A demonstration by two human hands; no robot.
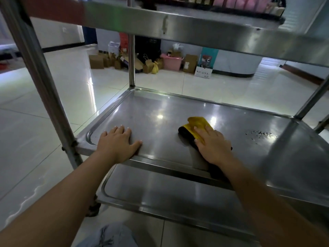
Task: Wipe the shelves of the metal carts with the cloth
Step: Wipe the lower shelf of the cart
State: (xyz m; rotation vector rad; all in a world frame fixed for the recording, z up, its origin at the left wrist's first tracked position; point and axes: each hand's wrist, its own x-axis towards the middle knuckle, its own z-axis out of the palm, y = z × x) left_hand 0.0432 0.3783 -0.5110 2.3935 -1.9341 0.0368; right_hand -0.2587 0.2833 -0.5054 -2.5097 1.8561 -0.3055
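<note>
While the left hand (118, 144) rests flat with straight fingers on the near left part of the cart's middle shelf (160, 111), the right hand (212, 146) presses open-palmed on the yellow and black cloth (195, 127). That cloth lies mid-shelf, sticking out beyond the fingertips. Dark specks (261, 134) sit farther right.

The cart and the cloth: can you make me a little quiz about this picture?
1. True or false: the right hand presses the yellow cloth flat on the middle shelf.
2. Which hand rests bare on the shelf? A) left hand B) right hand
3. Fill in: the dark crumbs lie to the ____ of the cloth.

Key: 1 true; 2 A; 3 right.
</note>
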